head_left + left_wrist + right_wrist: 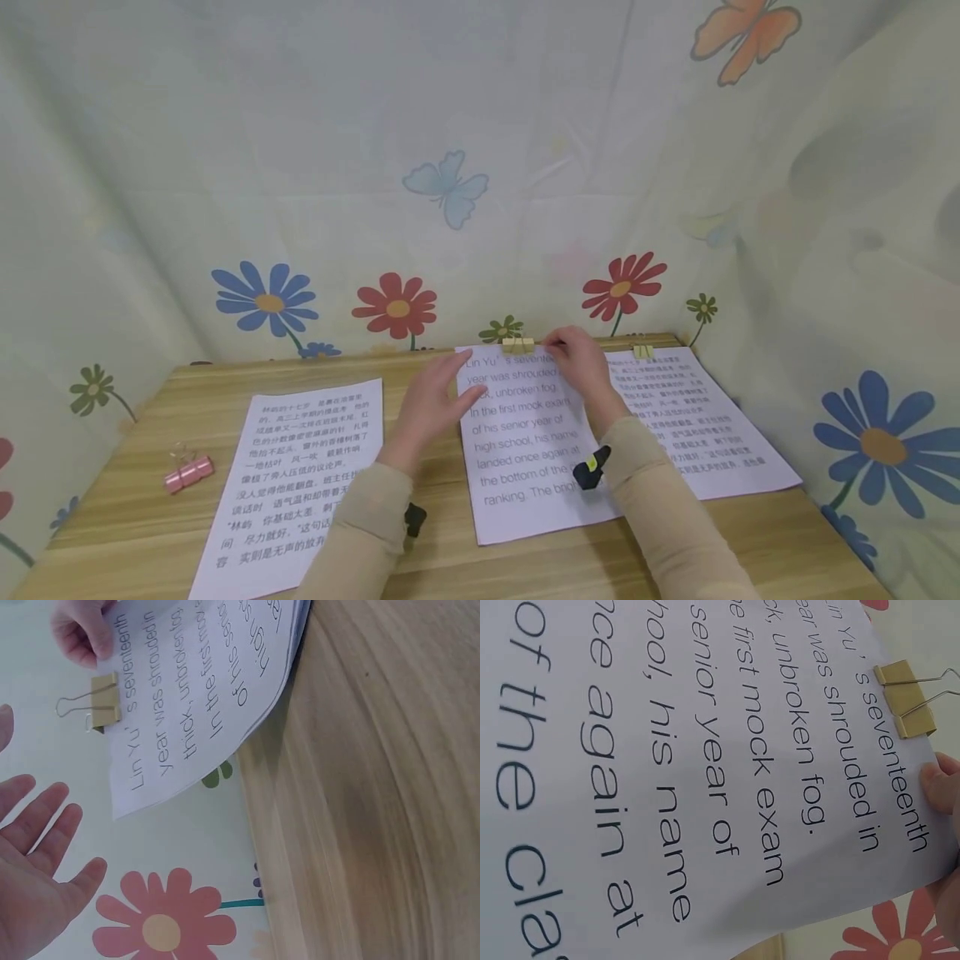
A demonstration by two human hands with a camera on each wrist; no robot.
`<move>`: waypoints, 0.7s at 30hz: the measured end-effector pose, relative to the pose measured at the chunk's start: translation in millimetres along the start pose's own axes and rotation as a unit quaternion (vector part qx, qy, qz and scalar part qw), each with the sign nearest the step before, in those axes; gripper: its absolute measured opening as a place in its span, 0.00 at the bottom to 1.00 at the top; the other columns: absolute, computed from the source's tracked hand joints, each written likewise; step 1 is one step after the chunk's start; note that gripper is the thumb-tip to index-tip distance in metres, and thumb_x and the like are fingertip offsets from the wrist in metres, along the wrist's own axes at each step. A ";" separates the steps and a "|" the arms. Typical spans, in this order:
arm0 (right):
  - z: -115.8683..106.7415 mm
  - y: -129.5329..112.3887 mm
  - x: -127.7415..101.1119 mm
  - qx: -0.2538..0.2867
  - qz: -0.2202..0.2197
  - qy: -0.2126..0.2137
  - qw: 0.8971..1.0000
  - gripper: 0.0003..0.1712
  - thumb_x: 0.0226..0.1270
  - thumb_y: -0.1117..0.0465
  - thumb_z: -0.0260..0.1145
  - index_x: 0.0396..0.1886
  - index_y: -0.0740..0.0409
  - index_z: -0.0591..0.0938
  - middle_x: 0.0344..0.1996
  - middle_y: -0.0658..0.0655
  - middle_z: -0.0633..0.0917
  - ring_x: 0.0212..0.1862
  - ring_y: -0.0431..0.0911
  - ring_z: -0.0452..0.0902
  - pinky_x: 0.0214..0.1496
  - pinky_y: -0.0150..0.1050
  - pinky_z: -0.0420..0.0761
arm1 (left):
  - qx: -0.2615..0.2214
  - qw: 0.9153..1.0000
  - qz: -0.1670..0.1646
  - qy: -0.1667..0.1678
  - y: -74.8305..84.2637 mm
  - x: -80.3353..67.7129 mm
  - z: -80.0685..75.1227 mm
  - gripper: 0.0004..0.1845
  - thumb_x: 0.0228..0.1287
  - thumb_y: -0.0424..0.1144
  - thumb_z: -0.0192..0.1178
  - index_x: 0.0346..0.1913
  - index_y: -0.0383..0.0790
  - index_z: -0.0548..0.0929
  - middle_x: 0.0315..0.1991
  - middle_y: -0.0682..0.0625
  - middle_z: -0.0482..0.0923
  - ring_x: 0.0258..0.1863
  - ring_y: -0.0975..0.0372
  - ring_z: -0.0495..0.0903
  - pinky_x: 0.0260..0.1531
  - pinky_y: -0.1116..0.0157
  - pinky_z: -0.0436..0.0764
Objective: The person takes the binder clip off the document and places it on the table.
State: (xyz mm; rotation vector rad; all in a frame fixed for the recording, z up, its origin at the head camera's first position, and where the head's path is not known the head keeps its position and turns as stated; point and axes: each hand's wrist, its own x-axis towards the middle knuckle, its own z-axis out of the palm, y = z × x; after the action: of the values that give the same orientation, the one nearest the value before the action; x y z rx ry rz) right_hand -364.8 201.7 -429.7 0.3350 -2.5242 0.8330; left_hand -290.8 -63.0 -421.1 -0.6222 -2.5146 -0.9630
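My right hand (pixel 583 367) pinching the sheet (pixel 517 450) at one o'clock, clip (pixel 517 345) at twelve, left hand (pixel 431 404) spread at ten.

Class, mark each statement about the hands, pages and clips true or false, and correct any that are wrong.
1. The right hand pinches the top edge of the English page. True.
2. The left hand grips the gold clip. False: the left hand is open, its fingers apart from the gold clip.
3. The gold clip sits on the English page's top edge. True.
4. The pink clip is fastened to the left Chinese page. False: the pink clip lies on the table beside that page.
5. The right Chinese page has a clip at its top. True.
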 end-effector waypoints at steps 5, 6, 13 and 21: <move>-5.1 -12.4 -1.8 0.010 -0.016 0.016 1.000 0.04 0.65 0.66 0.69 0.39 0.56 0.86 0.39 0.56 0.83 0.45 0.51 0.79 0.52 0.48 0.78 | -0.003 1.000 0.008 0.018 1.3 4.1 -6.3 0.33 0.65 0.48 0.67 0.70 0.42 0.71 0.66 0.45 0.73 0.66 0.50 0.69 0.65 0.50 0.69; -6.0 -15.0 -2.4 0.012 -0.019 0.018 1.000 0.04 0.65 0.66 0.69 0.38 0.57 0.86 0.39 0.56 0.83 0.45 0.51 0.79 0.52 0.48 0.78 | -0.002 1.000 0.012 0.023 1.8 5.4 -7.6 0.33 0.65 0.47 0.67 0.70 0.42 0.71 0.66 0.45 0.73 0.66 0.50 0.69 0.65 0.51 0.69; -9.6 -31.2 -6.7 0.029 -0.042 0.027 0.998 0.04 0.65 0.68 0.69 0.38 0.58 0.86 0.39 0.56 0.84 0.46 0.51 0.78 0.53 0.47 0.77 | -0.008 0.998 0.032 0.045 8.0 16.4 -14.5 0.34 0.64 0.47 0.68 0.71 0.42 0.71 0.66 0.45 0.74 0.66 0.51 0.70 0.66 0.51 0.68; -9.5 -43.2 -12.2 0.017 -0.072 0.049 0.996 0.04 0.65 0.67 0.69 0.38 0.56 0.86 0.39 0.54 0.83 0.45 0.49 0.79 0.50 0.44 0.79 | -0.010 0.997 0.050 0.052 17.2 28.8 -17.2 0.35 0.64 0.48 0.68 0.71 0.41 0.70 0.66 0.45 0.74 0.66 0.52 0.70 0.66 0.52 0.67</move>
State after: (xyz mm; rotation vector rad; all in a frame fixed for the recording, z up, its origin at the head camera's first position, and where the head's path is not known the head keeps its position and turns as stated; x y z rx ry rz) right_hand -335.3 174.6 -407.4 0.4700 -2.3661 0.8155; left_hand -302.6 -55.8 -386.1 -0.6797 -2.3630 -0.9597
